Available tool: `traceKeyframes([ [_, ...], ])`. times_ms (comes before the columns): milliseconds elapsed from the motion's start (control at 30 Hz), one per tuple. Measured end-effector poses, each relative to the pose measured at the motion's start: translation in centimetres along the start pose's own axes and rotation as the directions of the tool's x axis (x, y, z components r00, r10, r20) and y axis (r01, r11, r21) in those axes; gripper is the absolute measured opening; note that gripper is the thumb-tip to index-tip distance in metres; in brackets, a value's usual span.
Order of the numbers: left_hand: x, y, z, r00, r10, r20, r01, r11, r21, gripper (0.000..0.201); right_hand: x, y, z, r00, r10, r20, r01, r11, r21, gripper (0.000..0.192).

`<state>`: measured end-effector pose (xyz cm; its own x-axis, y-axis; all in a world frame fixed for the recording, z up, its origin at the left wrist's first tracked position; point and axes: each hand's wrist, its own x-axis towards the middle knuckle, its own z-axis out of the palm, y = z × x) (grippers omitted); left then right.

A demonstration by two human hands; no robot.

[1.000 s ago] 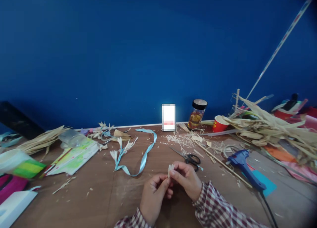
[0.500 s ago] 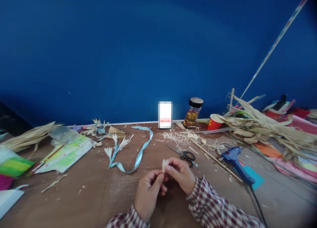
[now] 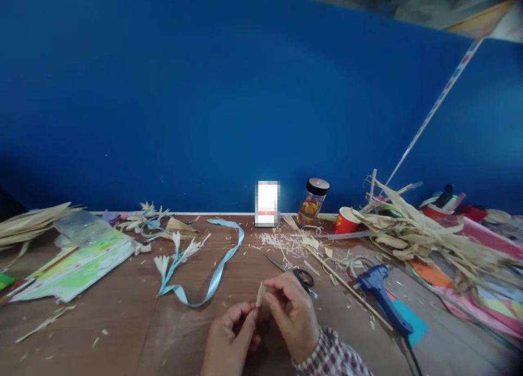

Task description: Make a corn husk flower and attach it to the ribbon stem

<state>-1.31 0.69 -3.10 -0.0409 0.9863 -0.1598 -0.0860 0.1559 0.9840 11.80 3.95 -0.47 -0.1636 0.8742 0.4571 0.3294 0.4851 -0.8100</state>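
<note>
1. No readable words, brands or numbers anywhere in view.
2. Yellow markings on the red paper cup (image 3: 345,221), right of centre; too small to read.
3. Pixelated white-and-red card (image 3: 267,203) at centre, against the wall; illegible.
4. Printed green-yellow sheet (image 3: 69,261) at left; lettering too blurred.

A: Where does the single head view look from?
B: From above the table (image 3: 122,332), close to it, facing forward and down toward a blue wall (image 3: 204,103); edges seem blurred.
</note>
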Motion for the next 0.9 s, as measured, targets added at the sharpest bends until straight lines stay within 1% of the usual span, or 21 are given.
traceKeyframes([
  [100, 0.0, -0.2, 0.1, 1.0, 0.021, 0.009, -0.021, 0.999, 0.033, 0.03, 0.0, 0.3, 0.0, 1.0, 0.027, 0.005, -0.027, 1.0, -0.013, 0.015],
  [367, 0.1, -0.7, 0.0, 0.999, 0.028, 0.029, -0.031, 0.996, 0.082, 0.03, -0.2, 0.8, 0.1, 0.999, 0.031, 0.012, -0.03, 0.999, -0.027, 0.012],
  [467, 0.2, -0.8, 0.1, 0.999, 0.027, 0.035, -0.03, 0.996, 0.088, 0.031, -0.2, 0.9, 0.2, 0.999, 0.044, -0.004, -0.044, 0.999, -0.018, 0.016],
  [567, 0.2, -0.7, 0.2, 0.998, 0.05, 0.026, -0.053, 0.994, 0.097, 0.031, -0.1, 0.9, 0.2, 1.0, -0.002, -0.025, 0.001, 0.999, -0.033, 0.022],
  [700, 0.0, -0.3, 0.3, 0.998, 0.044, 0.038, -0.05, 0.987, 0.15, 0.03, -0.1, 1.2, 0.1, 0.997, -0.073, -0.001, 0.073, 0.997, -0.039, 0.02],
  [833, 0.0, -0.4, 0.9, 0.998, 0.045, -0.038, -0.038, 0.984, 0.172, 0.028, -0.2, 1.6, 0.0, 0.991, -0.132, 0.007, 0.133, 0.99, -0.054, 0.018],
  [900, 0.1, -0.6, 1.1, 0.997, 0.04, -0.07, -0.027, 0.984, 0.175, 0.026, -0.1, 1.7, -0.1, 0.988, -0.152, -0.002, 0.152, 0.986, -0.065, 0.014],
])
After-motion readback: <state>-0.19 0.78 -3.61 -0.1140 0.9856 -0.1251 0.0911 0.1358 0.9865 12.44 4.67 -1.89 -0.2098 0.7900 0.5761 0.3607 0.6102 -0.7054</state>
